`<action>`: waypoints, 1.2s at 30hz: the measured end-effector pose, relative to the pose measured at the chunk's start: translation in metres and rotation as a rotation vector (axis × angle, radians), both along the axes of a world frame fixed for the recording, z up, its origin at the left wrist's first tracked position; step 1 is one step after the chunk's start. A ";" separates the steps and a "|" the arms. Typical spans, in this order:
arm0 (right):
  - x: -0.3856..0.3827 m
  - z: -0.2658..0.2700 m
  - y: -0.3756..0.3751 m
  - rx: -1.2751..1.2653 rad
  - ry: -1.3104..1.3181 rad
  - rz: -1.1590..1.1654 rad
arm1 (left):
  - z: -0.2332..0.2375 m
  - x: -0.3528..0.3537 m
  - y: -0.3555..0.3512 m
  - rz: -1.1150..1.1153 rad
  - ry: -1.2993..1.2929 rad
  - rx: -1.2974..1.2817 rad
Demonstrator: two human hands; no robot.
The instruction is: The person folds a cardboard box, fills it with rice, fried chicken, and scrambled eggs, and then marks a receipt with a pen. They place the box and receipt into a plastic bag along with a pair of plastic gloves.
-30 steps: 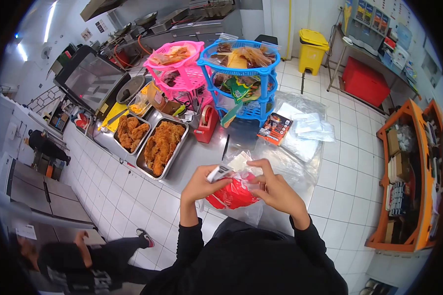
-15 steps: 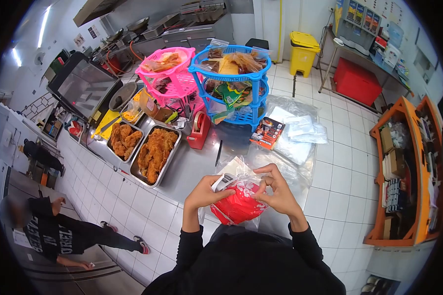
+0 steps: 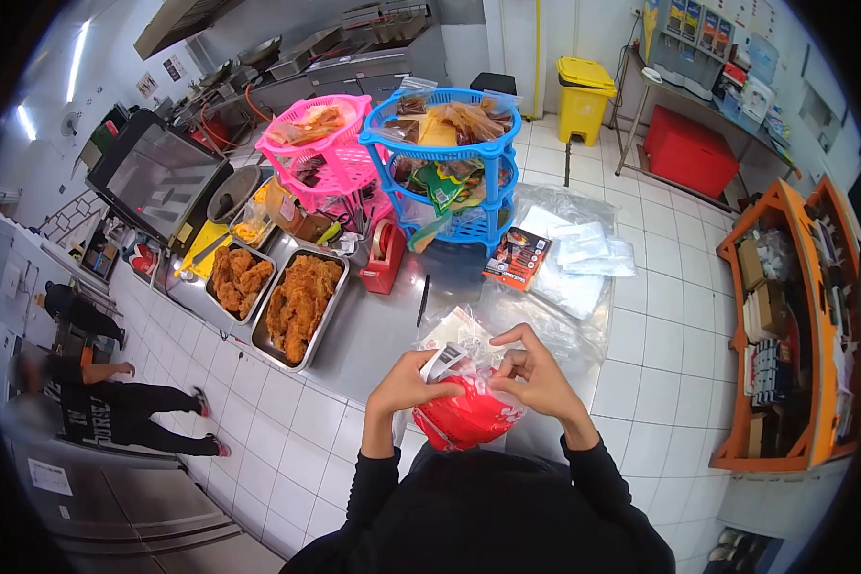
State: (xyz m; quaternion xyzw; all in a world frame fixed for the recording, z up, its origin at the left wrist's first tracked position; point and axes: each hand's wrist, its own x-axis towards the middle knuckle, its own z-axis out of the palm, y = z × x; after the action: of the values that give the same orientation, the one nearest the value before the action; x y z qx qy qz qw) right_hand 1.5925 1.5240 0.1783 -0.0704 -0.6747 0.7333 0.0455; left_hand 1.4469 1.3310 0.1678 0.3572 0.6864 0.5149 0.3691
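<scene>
A clear plastic bag (image 3: 473,360) with a red, white-printed package (image 3: 464,419) inside hangs in front of me, at the near edge of the steel table. My left hand (image 3: 401,388) grips the upper left side of the bag, its thumb pressed over the plastic, beside a white printed slip. On the other side, my right hand (image 3: 540,379) pinches the bag's top between thumb and curled fingers, while the index finger is raised. A pale paper piece shows through the plastic above the red package; I cannot make out what is inside the package.
Steel trays of fried chicken (image 3: 301,304) stand to the left. Behind are a red tape dispenser (image 3: 385,256), a pink rack (image 3: 335,163) and a blue rack (image 3: 443,145) of packets. An orange box (image 3: 518,257) and plastic bags (image 3: 584,251) lie right. A person (image 3: 115,407) stands at left.
The bag's top is gathered more closely between my hands, and the red package hangs rounder and slightly lower. The person at left has moved farther back.
</scene>
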 end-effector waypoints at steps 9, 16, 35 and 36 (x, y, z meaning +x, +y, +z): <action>0.000 0.009 0.020 0.353 0.067 -0.181 | 0.006 -0.003 0.017 -0.194 0.218 -0.135; 0.012 0.022 0.019 0.403 0.124 -0.113 | 0.013 -0.006 0.026 -0.104 0.067 -0.011; -0.010 0.020 0.017 0.376 0.156 -0.218 | 0.013 -0.015 0.028 -0.107 0.027 -0.076; -0.010 0.022 0.017 0.377 0.156 -0.220 | 0.018 -0.015 0.029 -0.120 0.059 -0.074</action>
State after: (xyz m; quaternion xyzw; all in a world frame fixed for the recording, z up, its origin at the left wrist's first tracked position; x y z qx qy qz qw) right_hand 1.5823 1.5407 0.2006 -0.0769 -0.7823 0.5882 0.1899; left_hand 1.4321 1.3597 0.1855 0.3989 0.6929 0.4551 0.3919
